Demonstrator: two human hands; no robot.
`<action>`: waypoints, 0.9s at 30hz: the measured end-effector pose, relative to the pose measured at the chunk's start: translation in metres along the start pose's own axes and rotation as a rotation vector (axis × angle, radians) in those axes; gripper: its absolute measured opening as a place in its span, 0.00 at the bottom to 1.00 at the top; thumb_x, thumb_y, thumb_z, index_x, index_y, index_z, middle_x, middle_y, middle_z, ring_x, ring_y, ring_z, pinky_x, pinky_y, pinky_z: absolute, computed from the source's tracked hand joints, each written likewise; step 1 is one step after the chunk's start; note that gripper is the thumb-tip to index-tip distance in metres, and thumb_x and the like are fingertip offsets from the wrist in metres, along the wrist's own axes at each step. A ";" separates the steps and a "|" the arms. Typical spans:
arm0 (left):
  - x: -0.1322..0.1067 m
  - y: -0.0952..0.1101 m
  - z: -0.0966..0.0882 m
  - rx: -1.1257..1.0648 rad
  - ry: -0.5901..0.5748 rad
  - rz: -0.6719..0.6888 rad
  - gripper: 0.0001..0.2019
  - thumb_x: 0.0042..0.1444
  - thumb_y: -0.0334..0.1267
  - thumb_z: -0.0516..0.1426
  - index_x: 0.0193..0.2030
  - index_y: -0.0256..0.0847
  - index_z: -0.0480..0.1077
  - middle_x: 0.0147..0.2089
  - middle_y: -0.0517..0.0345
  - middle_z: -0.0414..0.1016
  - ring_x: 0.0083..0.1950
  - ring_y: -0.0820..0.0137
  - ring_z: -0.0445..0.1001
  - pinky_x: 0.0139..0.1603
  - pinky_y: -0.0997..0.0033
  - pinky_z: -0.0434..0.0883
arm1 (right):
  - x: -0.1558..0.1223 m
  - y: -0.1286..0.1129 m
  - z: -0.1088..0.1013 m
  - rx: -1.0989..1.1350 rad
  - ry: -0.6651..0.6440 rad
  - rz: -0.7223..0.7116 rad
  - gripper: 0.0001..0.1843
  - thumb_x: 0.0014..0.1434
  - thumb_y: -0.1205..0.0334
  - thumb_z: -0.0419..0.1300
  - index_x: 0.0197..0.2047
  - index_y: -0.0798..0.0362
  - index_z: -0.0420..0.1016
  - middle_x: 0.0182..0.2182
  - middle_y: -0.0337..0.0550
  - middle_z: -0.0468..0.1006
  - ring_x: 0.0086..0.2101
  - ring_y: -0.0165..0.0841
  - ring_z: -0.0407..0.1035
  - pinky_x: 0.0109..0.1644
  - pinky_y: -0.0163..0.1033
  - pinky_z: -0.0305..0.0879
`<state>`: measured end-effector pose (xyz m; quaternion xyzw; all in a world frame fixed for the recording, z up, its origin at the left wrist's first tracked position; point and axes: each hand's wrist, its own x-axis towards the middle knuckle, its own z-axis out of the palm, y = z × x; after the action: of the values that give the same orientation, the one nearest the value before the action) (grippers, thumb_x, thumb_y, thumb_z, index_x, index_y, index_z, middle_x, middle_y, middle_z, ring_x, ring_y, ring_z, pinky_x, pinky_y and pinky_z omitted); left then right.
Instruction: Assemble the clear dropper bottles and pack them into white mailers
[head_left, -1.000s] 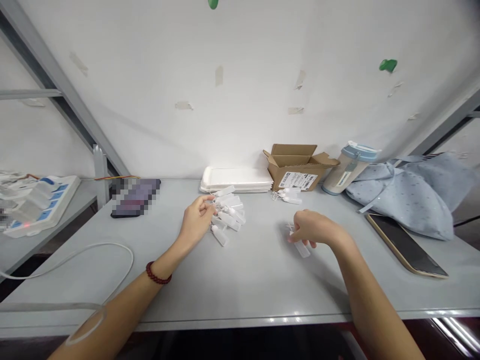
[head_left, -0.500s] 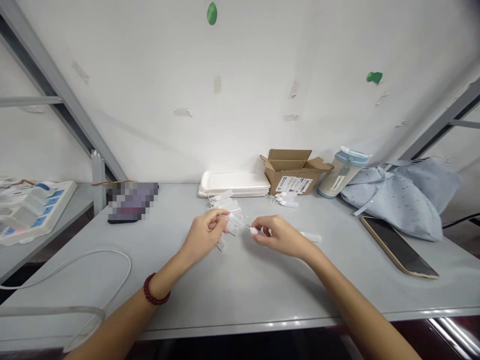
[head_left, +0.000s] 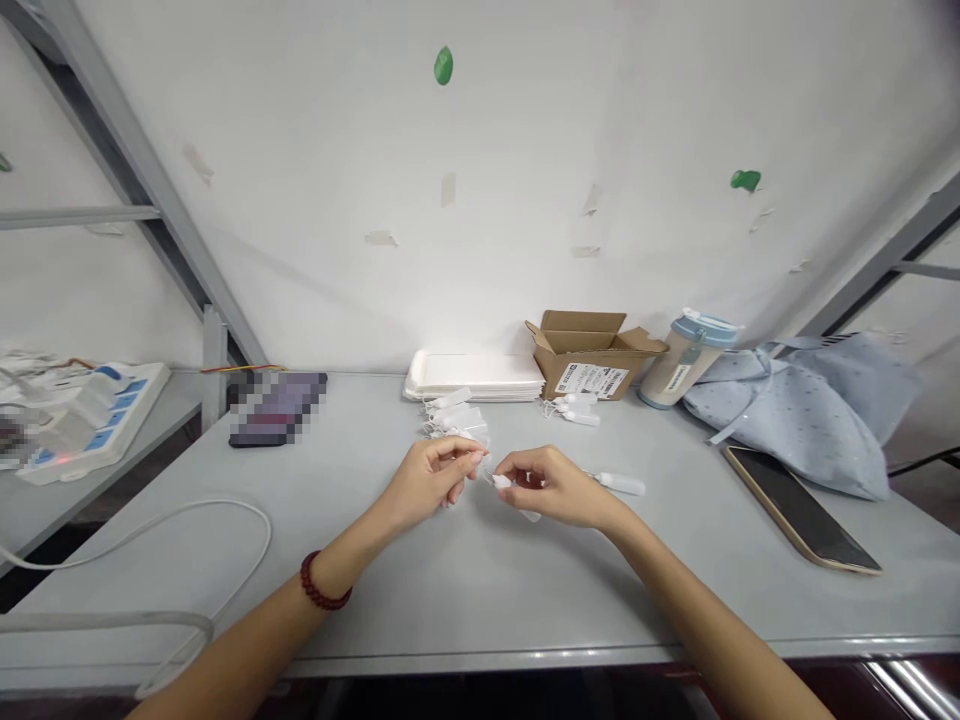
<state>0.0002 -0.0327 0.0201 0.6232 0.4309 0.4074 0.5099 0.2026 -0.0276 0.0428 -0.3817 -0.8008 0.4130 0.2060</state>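
My right hand (head_left: 551,485) is closed around a small translucent plastic bottle (head_left: 501,482) with a white top; its lower end shows below the fingers. Close by on the left, my left hand (head_left: 435,475) is pinched at thumb and forefinger. A thin, clear piece seems to show between the two hands, too small to make out. Behind my left hand lies a pile of similar small bottles (head_left: 456,415) with thin white loops. One more bottle (head_left: 621,484) lies to the right of my right hand, and several bottles (head_left: 579,410) lie before the cardboard box.
At the wall stand a stack of white trays (head_left: 476,375), an open cardboard box (head_left: 592,365) and a tumbler (head_left: 684,360). On the right are a blue cloth bag (head_left: 795,410) and a phone (head_left: 801,508). On the left lie a blurred-out phone-like object (head_left: 279,410), a white cable (head_left: 262,530) and a power strip (head_left: 112,420).
My left hand has moved right, from the pile towards my right hand, and the gap between them has shrunk. The bottle in my right hand has tilted. The view has shifted slightly.
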 end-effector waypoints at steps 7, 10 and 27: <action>-0.003 0.006 -0.001 -0.023 -0.024 -0.006 0.13 0.52 0.46 0.58 0.34 0.38 0.75 0.21 0.63 0.65 0.20 0.78 0.60 0.22 0.76 0.62 | 0.001 0.003 0.001 0.051 0.085 -0.034 0.08 0.56 0.61 0.58 0.34 0.56 0.76 0.21 0.34 0.66 0.23 0.25 0.55 0.29 0.32 0.54; -0.004 0.006 -0.001 -0.051 -0.051 -0.006 0.12 0.52 0.46 0.58 0.34 0.37 0.75 0.22 0.62 0.66 0.20 0.78 0.61 0.22 0.76 0.61 | 0.001 0.003 0.000 0.057 0.096 -0.034 0.09 0.57 0.60 0.58 0.35 0.56 0.76 0.21 0.34 0.64 0.24 0.25 0.54 0.28 0.32 0.53; -0.006 0.010 0.003 -0.121 -0.071 -0.068 0.10 0.54 0.44 0.57 0.33 0.38 0.72 0.27 0.63 0.66 0.21 0.80 0.60 0.22 0.76 0.58 | 0.001 0.008 0.001 0.213 0.017 0.003 0.14 0.58 0.53 0.59 0.37 0.57 0.75 0.20 0.33 0.62 0.22 0.24 0.55 0.26 0.31 0.53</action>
<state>0.0022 -0.0402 0.0292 0.5902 0.4081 0.3926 0.5752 0.2045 -0.0246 0.0360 -0.3623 -0.7501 0.4927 0.2516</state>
